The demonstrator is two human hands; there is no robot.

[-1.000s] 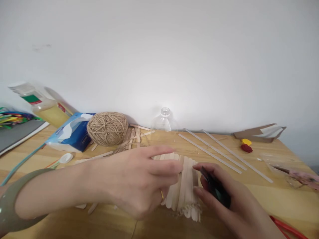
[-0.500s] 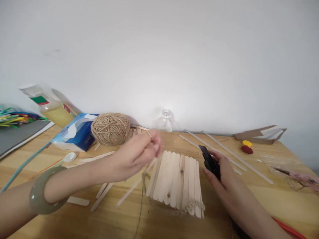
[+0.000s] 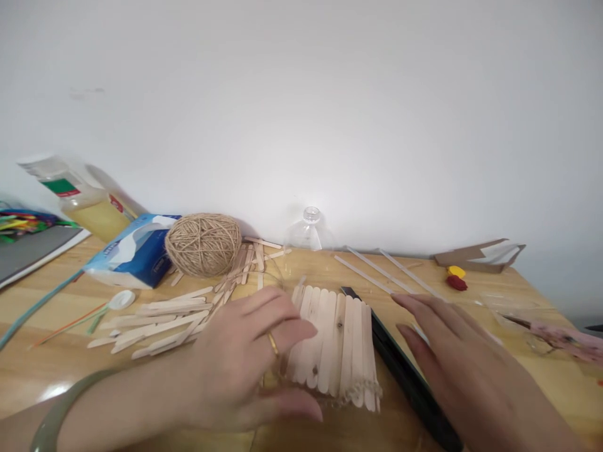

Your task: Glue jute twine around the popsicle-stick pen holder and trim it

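A panel of craft sticks (image 3: 332, 339) set side by side stands on the table in front of me, with twine (image 3: 360, 390) along its lower edge. My left hand (image 3: 254, 358) is at the panel's left side, fingers and thumb apart; whether it touches the sticks I cannot tell. To the panel's right lies a black utility knife (image 3: 409, 376), blade end toward the wall. Just right of the knife is my right hand (image 3: 461, 358), its fingers stretched out and nothing in them.
A ball of twine (image 3: 205, 245), a blue tissue pack (image 3: 134, 251) and loose craft sticks (image 3: 160, 320) lie at left. Behind the panel stands a cut clear bottle top (image 3: 311, 229). Glue sticks (image 3: 362, 274), a cardboard piece (image 3: 475, 254) and pink-handled scissors (image 3: 565, 336) lie at right.
My right hand has let go of the utility knife, which now lies beside the panel. My left hand has come down and back to the panel's left side, its fingers opened.
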